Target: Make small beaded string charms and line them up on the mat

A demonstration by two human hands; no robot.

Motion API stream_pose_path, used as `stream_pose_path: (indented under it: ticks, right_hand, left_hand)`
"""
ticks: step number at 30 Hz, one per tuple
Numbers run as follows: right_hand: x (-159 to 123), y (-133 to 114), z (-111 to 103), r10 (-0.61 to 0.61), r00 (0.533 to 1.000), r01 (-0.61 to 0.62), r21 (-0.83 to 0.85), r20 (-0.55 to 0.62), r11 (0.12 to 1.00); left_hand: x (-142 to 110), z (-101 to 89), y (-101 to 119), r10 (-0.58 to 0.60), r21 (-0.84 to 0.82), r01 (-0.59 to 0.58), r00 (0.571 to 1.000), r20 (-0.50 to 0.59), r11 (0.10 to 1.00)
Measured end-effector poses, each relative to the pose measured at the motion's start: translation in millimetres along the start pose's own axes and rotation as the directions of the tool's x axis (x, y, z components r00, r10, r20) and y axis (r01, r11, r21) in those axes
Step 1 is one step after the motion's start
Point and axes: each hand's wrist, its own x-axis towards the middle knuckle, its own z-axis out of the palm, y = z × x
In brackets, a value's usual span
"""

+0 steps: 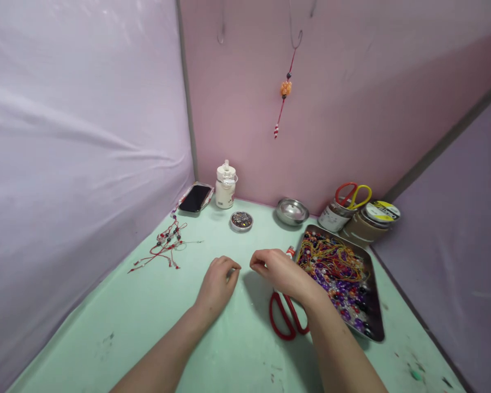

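Pale lilac sheeting formed the left wall (85, 180), its creases fanning out from near the corner and catching a soft sheen. The back wall (237, 109) was pink, darker toward the upper right. Grey strips (186, 93) edged it on both sides. Beyond stood a dusky lilac right wall (445, 240). The mint-green table (85, 327) showed dark stains.

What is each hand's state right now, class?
Left hand: fingers curled; whether it pinches anything can't be told.
Right hand: curled too; hold can't be told.
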Motion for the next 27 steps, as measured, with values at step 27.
stream_pose_path:
  ticks: [27]
  right_hand:
    - [-19.0, 0.2, -47.4, 0.204, 0.933, -0.053, 0.448, -0.296, 0.892]
  left_hand:
    - [12.0, -13.0, -3.3, -0.47, -0.429, 0.396, 0.879, -0.078, 0.812]
